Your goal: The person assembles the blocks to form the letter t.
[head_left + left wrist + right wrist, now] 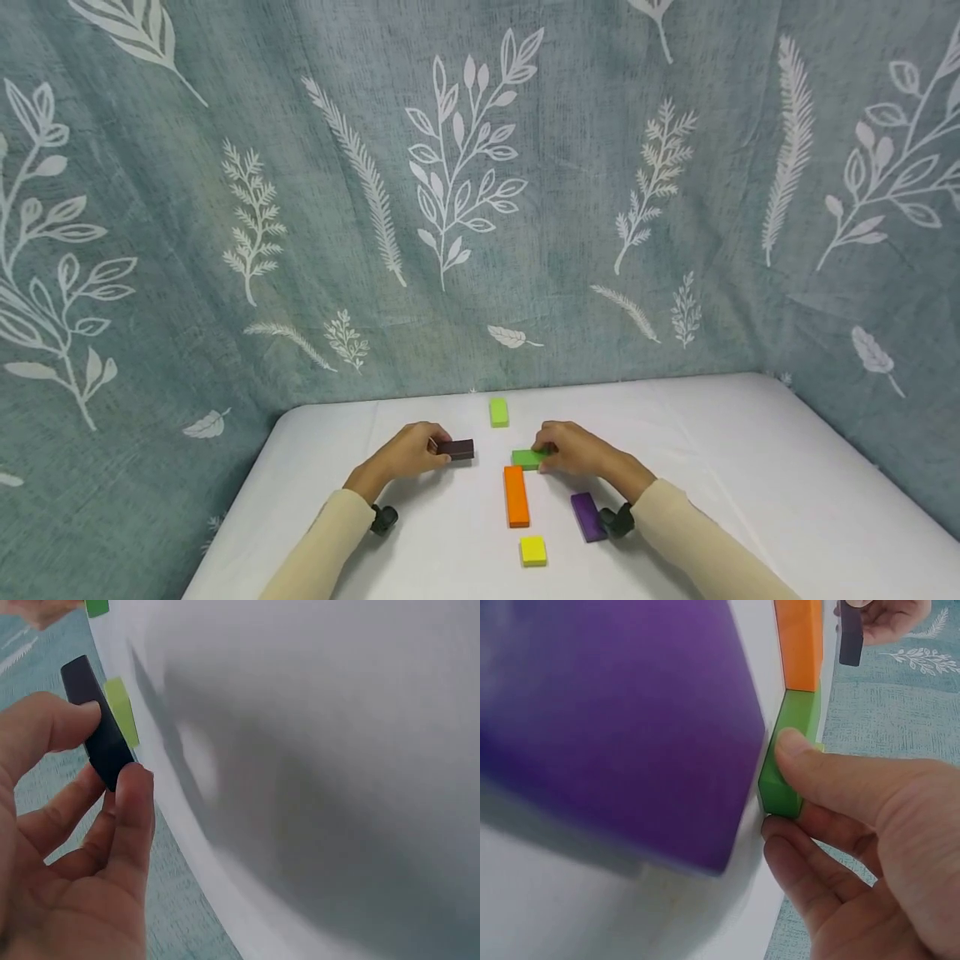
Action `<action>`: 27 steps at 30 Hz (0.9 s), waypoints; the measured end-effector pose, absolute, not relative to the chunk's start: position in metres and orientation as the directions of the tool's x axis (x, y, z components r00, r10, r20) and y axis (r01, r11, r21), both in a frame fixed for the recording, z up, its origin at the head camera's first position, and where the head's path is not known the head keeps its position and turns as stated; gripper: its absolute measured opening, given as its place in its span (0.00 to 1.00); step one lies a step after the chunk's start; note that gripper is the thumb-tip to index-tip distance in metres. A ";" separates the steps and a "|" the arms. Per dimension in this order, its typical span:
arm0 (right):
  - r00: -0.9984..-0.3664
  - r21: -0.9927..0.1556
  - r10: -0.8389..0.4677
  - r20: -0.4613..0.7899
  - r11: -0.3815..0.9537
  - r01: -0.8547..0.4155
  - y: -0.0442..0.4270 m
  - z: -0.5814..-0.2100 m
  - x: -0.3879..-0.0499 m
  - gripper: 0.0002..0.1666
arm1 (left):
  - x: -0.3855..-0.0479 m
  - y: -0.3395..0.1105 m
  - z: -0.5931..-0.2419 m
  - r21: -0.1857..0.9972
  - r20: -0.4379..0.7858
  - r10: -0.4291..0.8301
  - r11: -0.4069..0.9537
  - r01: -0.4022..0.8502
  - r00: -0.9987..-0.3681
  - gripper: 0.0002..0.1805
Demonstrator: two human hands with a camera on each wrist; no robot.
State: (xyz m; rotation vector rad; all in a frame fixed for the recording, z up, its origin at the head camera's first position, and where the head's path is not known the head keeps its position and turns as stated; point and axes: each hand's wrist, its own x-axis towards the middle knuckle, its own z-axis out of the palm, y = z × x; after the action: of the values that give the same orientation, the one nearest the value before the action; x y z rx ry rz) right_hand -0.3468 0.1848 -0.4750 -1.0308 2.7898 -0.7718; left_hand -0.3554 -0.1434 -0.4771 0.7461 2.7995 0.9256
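Note:
My left hand (412,450) pinches one end of a dark brown, almost black block (461,450) between thumb and fingers. In the left wrist view the dark block (79,679) appears held off the tabletop. My right hand (576,450) pinches the right end of a green block (525,459), thumb on its top and fingertips at its end. That green block (798,712) lies flat, crosswise against the far end of an orange block (517,497). Part of the green block is hidden by the right hand.
A lime block (498,412) lies farther back on the white table (720,425). Nearer are a yellow square block (533,551) and a purple block (587,515), beside the right wrist's camera (617,521). A patterned teal cloth (555,333) hangs behind the table.

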 end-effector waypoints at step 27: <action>-0.755 -0.442 -0.646 0.116 0.647 -0.621 0.184 -0.472 -0.344 0.10 | -0.355 -0.097 -0.486 0.538 0.071 0.531 0.693 0.481 -0.845 0.14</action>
State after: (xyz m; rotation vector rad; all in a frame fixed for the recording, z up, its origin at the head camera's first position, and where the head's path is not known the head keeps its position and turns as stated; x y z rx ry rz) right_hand -0.3443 0.1837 -0.4720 -1.0792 2.8033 -0.7212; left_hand -0.3553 -0.0966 -0.4858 0.8406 2.8069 0.8530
